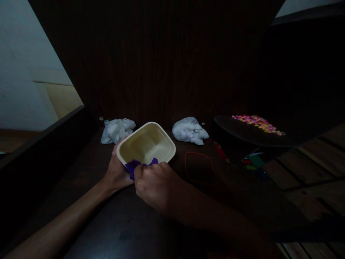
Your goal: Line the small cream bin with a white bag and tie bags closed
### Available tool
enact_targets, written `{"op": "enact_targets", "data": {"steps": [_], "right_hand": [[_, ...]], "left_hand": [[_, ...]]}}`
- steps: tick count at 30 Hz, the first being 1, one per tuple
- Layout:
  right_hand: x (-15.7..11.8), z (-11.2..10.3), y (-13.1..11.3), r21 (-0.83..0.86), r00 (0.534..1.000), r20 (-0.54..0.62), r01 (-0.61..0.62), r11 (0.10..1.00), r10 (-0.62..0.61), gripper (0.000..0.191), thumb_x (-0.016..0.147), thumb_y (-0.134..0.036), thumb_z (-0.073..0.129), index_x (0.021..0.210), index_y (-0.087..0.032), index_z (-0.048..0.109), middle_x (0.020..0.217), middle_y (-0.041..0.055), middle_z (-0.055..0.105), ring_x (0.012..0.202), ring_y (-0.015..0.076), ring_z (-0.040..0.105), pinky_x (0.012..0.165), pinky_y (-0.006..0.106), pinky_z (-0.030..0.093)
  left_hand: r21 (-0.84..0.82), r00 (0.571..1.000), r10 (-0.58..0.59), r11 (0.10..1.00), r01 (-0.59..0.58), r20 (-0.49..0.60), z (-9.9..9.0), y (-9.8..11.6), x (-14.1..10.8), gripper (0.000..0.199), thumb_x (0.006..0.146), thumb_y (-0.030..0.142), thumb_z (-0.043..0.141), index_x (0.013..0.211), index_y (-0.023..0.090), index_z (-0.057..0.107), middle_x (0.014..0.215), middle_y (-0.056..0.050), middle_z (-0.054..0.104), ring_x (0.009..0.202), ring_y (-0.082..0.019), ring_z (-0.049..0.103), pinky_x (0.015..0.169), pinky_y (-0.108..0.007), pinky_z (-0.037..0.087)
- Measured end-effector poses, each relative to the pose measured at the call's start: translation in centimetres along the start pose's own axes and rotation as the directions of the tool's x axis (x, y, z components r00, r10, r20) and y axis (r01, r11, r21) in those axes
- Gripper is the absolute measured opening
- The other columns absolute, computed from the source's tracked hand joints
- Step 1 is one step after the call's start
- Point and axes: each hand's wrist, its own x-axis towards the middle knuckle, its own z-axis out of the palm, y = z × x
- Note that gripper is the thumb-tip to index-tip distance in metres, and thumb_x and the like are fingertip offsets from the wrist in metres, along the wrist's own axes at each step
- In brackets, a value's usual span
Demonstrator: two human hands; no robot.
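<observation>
A cream-coloured container [151,142] with rounded corners is tilted so that its inside faces me. My left hand [118,172] grips it from the left and below, its fingers partly hidden behind the wall. At the container's near rim, my right hand [155,183] is closed on a purple cloth [132,168]. Part of the cloth lies over the rim and shows on both sides of the knuckles.
Two whitish plastic bags, one at the left [118,130] and one at the right [189,130], lie by the dark upright panel [172,64]. An orange-red ring-shaped frame [199,154] lies right of the container. Farther right are a pink and yellow beaded item [258,123] and wooden slats [309,165].
</observation>
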Motion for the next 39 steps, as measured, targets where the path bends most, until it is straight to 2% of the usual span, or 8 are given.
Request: {"op": "enact_targets", "data": {"steps": [5, 10, 15, 20, 23, 31, 35, 39], "right_hand": [[0.6, -0.3, -0.5, 0.081, 0.999, -0.043, -0.009, 0.997, 0.013, 0.016, 0.098, -0.028, 0.049, 0.096, -0.015, 0.058, 0.073, 0.0064, 0.065, 0.059, 0.0188, 0.060, 0.053, 0.032, 0.044], [1.0, 0.3, -1.5, 0.096, 0.998, -0.061, -0.017, 0.995, 0.023, 0.015, 0.093, -0.023, 0.054, 0.097, -0.011, 0.061, 0.075, 0.0090, 0.068, 0.060, 0.0195, 0.062, 0.054, 0.032, 0.047], [-0.1, 1.3, -1.5, 0.071, 0.993, -0.069, 0.098, 0.993, -0.093, 0.032, 0.092, -0.027, 0.058, 0.113, -0.004, 0.064, 0.107, 0.0231, 0.072, 0.094, 0.0275, 0.071, 0.080, 0.041, 0.058], [-0.7, -0.7, -1.6, 0.034, 0.988, 0.153, -0.029, 0.999, 0.024, 0.054, 0.092, -0.032, 0.063, 0.133, 0.003, 0.059, 0.128, 0.0315, 0.065, 0.117, 0.0355, 0.067, 0.099, 0.048, 0.055], [-0.5, -1.8, -1.5, -0.033, 0.923, 0.313, -0.225, 0.974, 0.224, 0.071, 0.087, -0.033, 0.071, 0.144, 0.004, 0.051, 0.131, 0.0350, 0.062, 0.122, 0.0409, 0.065, 0.101, 0.053, 0.054], [0.7, -1.1, -2.3, -0.020, 0.849, 0.420, -0.344, 0.939, 0.321, 0.055, 0.090, -0.026, 0.067, 0.131, 0.009, 0.061, 0.137, 0.0368, 0.056, 0.132, 0.0449, 0.056, 0.115, 0.059, 0.040], [0.9, -1.4, -2.4, 0.008, 0.875, 0.424, -0.261, 0.965, 0.233, 0.084, 0.090, -0.043, 0.069, 0.143, 0.017, 0.043, 0.142, 0.0398, 0.050, 0.133, 0.0435, 0.055, 0.111, 0.050, 0.047], [0.9, -1.3, -1.7, 0.099, 0.945, 0.326, -0.046, 0.994, 0.011, 0.084, 0.092, -0.050, 0.063, 0.141, 0.016, 0.046, 0.142, 0.0386, 0.051, 0.133, 0.0414, 0.055, 0.112, 0.048, 0.045]], "left_hand": [[-0.031, 0.997, 0.065, 0.997, -0.066, -0.037, 0.1, 1.1, -0.3, 0.101, 0.074, 0.051, 0.080, 0.153, 0.023, 0.024, 0.153, -0.019, 0.045, 0.141, -0.041, 0.047, 0.117, -0.061, 0.041], [-0.095, 0.998, 0.055, 0.994, -0.057, -0.029, 0.2, 0.5, -0.8, 0.084, 0.084, 0.048, 0.072, 0.151, 0.025, 0.026, 0.154, -0.018, 0.043, 0.144, -0.040, 0.044, 0.119, -0.063, 0.037], [-0.147, 0.999, 0.054, 0.988, -0.052, 0.008, 0.0, -0.6, -0.7, 0.074, 0.089, 0.051, 0.066, 0.147, 0.024, 0.030, 0.150, -0.019, 0.047, 0.140, -0.040, 0.048, 0.115, -0.062, 0.042], [-0.152, 0.988, 0.153, 0.977, -0.147, 0.031, -0.5, -0.5, -0.1, 0.085, 0.083, 0.058, 0.069, 0.149, 0.026, 0.027, 0.151, -0.017, 0.047, 0.139, -0.039, 0.050, 0.115, -0.059, 0.045], [-0.100, 0.954, 0.299, 0.950, -0.295, 0.031, -0.7, -0.4, 0.3, 0.107, 0.075, 0.054, 0.080, 0.158, 0.024, 0.018, 0.152, -0.019, 0.045, 0.138, -0.041, 0.051, 0.113, -0.059, 0.048], [-0.113, 0.911, 0.411, 0.905, -0.410, -0.013, -0.3, -1.0, 0.5, 0.106, 0.078, 0.054, 0.079, 0.160, 0.021, 0.021, 0.148, -0.021, 0.048, 0.135, -0.041, 0.053, 0.110, -0.061, 0.049], [-0.108, 0.911, 0.413, 0.905, -0.411, -0.008, -0.5, -0.8, 0.7, 0.109, 0.076, 0.059, 0.079, 0.160, 0.020, 0.021, 0.149, -0.022, 0.048, 0.134, -0.041, 0.053, 0.109, -0.062, 0.049], [-0.126, 0.914, 0.405, 0.906, -0.403, -0.009, -0.3, -0.7, 0.6, 0.101, 0.082, 0.053, 0.075, 0.159, 0.016, 0.020, 0.148, -0.024, 0.047, 0.136, -0.042, 0.051, 0.111, -0.064, 0.046]]}}
